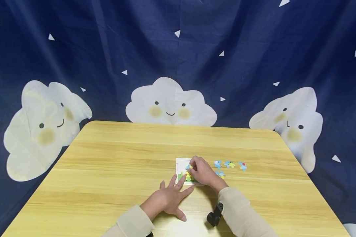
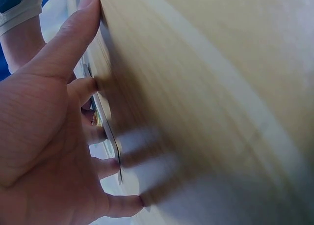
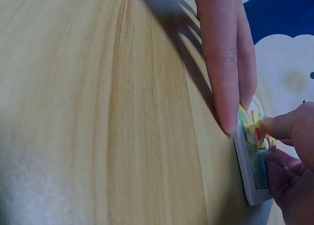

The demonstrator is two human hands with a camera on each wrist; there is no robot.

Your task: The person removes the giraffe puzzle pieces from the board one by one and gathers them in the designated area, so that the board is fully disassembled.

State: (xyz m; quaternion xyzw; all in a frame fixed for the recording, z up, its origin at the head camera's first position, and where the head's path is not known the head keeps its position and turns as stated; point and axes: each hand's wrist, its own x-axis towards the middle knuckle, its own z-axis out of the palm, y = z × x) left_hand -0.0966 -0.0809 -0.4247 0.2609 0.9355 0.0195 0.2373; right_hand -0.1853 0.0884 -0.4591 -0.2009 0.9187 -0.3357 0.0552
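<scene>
A small white puzzle board (image 1: pixel 181 163) lies on the table, its lower part filled with green and yellow pieces. With fingers spread, my left hand (image 1: pixel 169 198) rests on the table, some fingertips at the board's near left edge. My right hand (image 1: pixel 204 171) is over the board and pinches a blue-and-yellow puzzle piece (image 1: pixel 188 167) between thumb and fingers. In the right wrist view, the thumb touches yellow-and-red puzzle pieces (image 3: pixel 258 132) on the board. The right hand covers the board's right side.
Several loose puzzle pieces lie right of the board, among them a blue piece (image 1: pixel 218 164), a blue-and-yellow one (image 1: pixel 230 164) and one with a red spot (image 1: pixel 242 166). The wooden table (image 1: pixel 106 158) ends at a dark blue curtain (image 1: pixel 178 59) with clouds.
</scene>
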